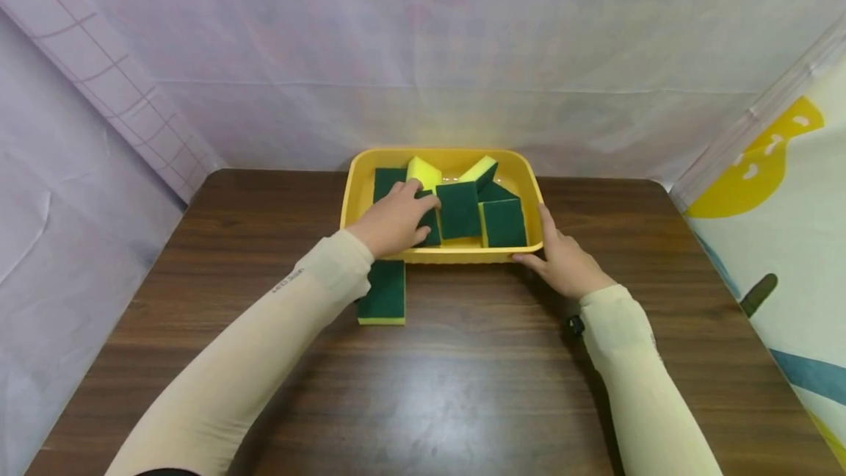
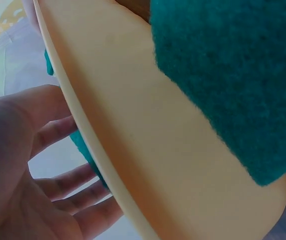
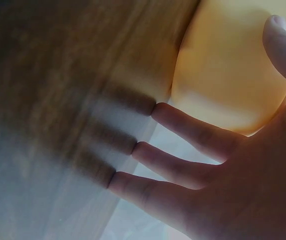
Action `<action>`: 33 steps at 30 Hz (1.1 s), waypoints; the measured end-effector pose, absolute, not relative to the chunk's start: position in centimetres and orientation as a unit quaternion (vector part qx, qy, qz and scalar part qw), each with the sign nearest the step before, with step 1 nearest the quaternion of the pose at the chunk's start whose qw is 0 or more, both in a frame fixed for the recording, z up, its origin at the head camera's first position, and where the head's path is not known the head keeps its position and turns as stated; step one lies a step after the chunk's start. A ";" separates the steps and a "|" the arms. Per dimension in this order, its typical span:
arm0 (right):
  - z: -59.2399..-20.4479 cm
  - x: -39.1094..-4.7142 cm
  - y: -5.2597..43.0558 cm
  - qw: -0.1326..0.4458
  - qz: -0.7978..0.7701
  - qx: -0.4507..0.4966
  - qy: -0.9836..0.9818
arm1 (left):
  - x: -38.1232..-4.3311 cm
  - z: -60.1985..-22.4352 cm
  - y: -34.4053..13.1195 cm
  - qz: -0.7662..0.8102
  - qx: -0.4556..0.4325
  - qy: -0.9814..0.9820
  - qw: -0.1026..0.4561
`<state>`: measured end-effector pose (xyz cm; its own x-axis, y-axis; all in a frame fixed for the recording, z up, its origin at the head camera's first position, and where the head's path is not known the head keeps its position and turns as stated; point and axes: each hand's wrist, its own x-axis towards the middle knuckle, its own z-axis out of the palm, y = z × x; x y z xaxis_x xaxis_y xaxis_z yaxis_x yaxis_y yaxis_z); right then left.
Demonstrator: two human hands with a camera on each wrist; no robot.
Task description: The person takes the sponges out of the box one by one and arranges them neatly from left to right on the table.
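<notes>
A sponge [image 1: 432, 227] in the tray [image 1: 463, 250] was found under the left hand [image 1: 395, 219]; grip could not be told. The right hand [image 1: 570, 263] was spread at the tray's near right corner. On the tray's near side, nearer the left hand, a loose sponge [image 1: 385, 292] was noted, long axis toward it.

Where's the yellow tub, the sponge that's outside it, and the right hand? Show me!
Yellow tub [image 1: 456, 250]: head view, on its front rim.
Outside sponge [image 1: 383, 290]: head view, on its green top.
Right hand [image 1: 567, 264]: head view, on the back of the hand.
</notes>
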<state>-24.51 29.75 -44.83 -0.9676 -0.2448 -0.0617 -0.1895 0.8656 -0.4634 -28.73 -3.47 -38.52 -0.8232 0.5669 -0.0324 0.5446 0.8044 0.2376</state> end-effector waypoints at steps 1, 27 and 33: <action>-44.9 -24.5 29.8 0.059 -0.233 -0.113 0.964 | -28.7 -38.5 -3.5 0.110 0.294 0.948 0.049; -44.7 -24.5 29.6 0.067 -0.233 -0.111 0.964 | -27.7 -34.8 -4.6 0.105 0.307 0.946 0.003; -44.8 -24.5 29.7 0.066 -0.235 -0.112 0.963 | -27.0 -34.1 -4.8 0.094 0.342 0.934 -0.040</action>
